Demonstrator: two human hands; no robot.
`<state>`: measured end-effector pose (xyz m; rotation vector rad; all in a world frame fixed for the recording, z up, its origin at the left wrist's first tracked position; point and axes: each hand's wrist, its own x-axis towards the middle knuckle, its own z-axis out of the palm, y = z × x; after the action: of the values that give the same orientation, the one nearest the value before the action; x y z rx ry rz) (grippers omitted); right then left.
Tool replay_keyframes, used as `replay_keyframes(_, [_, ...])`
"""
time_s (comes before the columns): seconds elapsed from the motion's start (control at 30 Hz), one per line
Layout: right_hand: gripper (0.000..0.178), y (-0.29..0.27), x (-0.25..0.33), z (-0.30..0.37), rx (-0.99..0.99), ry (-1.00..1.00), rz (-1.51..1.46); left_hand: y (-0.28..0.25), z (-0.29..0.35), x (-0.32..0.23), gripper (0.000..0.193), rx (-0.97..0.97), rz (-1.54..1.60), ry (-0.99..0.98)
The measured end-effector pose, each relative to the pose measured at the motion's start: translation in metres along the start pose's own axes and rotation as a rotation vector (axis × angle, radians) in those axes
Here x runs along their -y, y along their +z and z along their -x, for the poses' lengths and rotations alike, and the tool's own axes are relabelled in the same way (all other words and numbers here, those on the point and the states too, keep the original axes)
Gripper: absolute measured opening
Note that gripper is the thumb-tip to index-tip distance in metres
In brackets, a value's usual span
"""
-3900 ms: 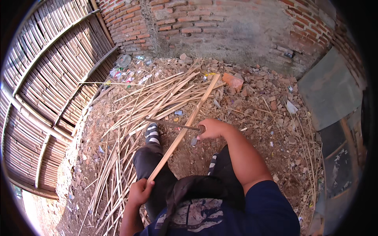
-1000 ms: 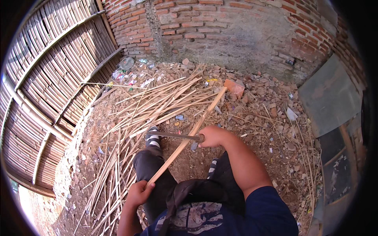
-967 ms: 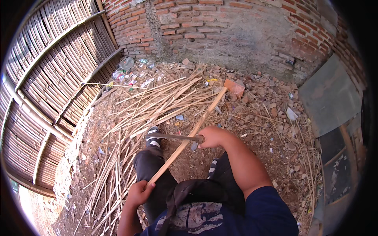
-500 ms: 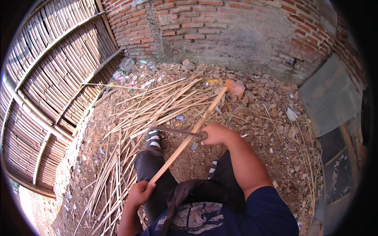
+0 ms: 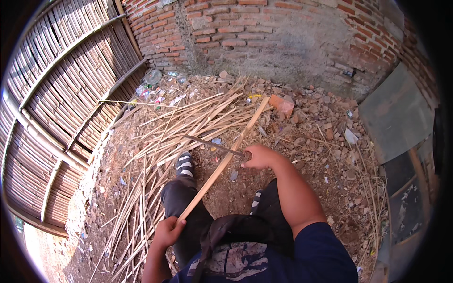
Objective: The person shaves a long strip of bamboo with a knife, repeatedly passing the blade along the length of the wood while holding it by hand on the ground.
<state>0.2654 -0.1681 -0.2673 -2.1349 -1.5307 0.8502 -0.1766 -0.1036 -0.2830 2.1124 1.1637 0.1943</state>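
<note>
A long pale bamboo strip (image 5: 211,181) slants from my lap up toward the far rubble. My left hand (image 5: 169,231) is closed around its near end, thumb on top, beside my left thigh. In my right hand (image 5: 261,156) is the handle of a long-bladed knife (image 5: 213,144). Its narrow dark blade points left and crosses the strip about midway. Whether the edge bites into the wood I cannot tell. An orange brick (image 5: 281,105) lies just right of the strip's far end.
Loose bamboo strips (image 5: 198,123) pile up ahead and to the left, near my striped left shoe (image 5: 185,165). Brick rubble (image 5: 325,123) covers the ground at right. A bamboo-slat wall (image 5: 71,89) stands left, a brick wall (image 5: 264,37) ahead, grey panels (image 5: 396,115) right.
The knife has moved slightly away from me along the strip, its tip swinging farther up. The strip's far end has shifted a little left and away from the brick. My left hand stays put.
</note>
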Motion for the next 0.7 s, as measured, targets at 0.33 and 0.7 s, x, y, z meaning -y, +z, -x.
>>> replay_keyframes(0.33, [0.043,0.015,0.046,0.016,0.199,-0.214,0.210,-0.002,0.000,-0.001,0.049,0.014,0.051,-0.002])
replay_keyframes(0.7, [0.045,0.009,0.008,-0.001,0.029,-0.100,0.158,-0.001,0.001,-0.005,0.049,-0.016,0.016,0.012])
